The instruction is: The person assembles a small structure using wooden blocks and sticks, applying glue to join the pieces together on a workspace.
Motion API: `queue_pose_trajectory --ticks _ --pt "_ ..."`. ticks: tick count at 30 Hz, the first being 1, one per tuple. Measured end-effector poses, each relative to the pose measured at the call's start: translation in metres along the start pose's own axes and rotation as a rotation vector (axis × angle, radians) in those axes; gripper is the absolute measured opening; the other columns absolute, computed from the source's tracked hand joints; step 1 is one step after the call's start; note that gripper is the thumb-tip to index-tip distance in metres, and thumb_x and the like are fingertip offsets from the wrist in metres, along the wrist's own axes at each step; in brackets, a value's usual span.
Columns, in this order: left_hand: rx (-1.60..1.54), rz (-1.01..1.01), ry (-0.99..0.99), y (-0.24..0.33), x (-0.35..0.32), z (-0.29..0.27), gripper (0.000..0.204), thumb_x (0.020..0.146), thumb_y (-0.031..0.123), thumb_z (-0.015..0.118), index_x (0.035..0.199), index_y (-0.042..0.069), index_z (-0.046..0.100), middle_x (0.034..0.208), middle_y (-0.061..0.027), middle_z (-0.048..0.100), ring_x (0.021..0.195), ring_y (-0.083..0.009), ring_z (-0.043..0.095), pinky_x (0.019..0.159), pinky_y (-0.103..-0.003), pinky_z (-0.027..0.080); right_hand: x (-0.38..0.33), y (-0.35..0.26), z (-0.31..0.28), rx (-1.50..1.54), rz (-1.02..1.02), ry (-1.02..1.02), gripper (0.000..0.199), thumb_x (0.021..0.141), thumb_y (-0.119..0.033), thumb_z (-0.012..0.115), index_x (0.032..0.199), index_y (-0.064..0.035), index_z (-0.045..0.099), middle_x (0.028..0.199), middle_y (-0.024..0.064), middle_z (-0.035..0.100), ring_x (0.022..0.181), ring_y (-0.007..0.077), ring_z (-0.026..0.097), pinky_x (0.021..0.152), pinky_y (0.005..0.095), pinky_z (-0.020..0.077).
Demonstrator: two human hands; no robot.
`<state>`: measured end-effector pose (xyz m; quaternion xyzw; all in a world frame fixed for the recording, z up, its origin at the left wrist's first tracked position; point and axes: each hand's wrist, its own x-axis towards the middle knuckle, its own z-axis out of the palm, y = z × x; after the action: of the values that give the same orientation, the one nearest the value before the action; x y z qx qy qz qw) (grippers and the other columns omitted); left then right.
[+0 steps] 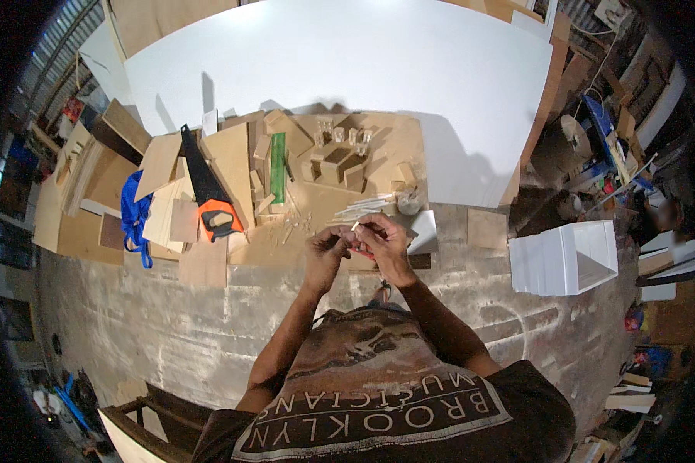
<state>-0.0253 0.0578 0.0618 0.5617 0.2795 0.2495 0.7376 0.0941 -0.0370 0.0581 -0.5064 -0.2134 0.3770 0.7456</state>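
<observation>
My left hand [325, 253] and my right hand [388, 245] meet in front of my chest, fingertips pinched close together. Between them shows the end of a small pale stick [354, 227]; the fingers cover the rest. Something red [364, 252] peeks out below the fingers, too hidden to name. Just beyond lie several thin white sticks [367, 205] on a brown board [320, 199], with small offcuts [289, 230] to their left. Farther back stand a small block-built wooden piece [337, 168] and several little pale pieces [353, 137] in a cluster.
Left of the board lie a handsaw [218, 216] with an orange handle, a green strip [278, 168], plywood offcuts [229, 158] and a blue strap bundle [136, 212]. A large white panel [324, 58] spans the back. A white open box [544, 261] stands at right on the concrete floor.
</observation>
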Motion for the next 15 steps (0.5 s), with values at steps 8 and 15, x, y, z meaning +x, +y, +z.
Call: queue_pose_trajectory --ticks 8,15 --pt "0.106 0.042 0.053 -0.004 0.067 0.016 0.011 0.093 0.012 0.066 0.096 0.002 0.069 0.086 -0.0016 0.066 0.073 -0.0098 0.059 0.063 -0.025 0.049 0.035 -0.003 -0.054 -0.157 -0.113 -0.030 0.012 0.096 -0.006 0.061 0.104 0.0020 0.063 0.084 0.0024 0.060 0.067 0.0074 0.053 0.060 0.0237 0.0453" --pt "0.250 0.071 0.079 0.016 0.211 -0.042 0.019 0.089 0.016 0.068 0.096 -0.002 0.070 0.080 -0.0037 0.066 0.067 -0.0117 0.059 0.060 -0.029 0.049 0.040 0.005 -0.116 -0.249 -0.020 0.066 0.020 0.096 -0.014 0.063 0.111 -0.0008 0.066 0.088 0.0030 0.066 0.071 0.0094 0.060 0.060 0.0256 0.0479"
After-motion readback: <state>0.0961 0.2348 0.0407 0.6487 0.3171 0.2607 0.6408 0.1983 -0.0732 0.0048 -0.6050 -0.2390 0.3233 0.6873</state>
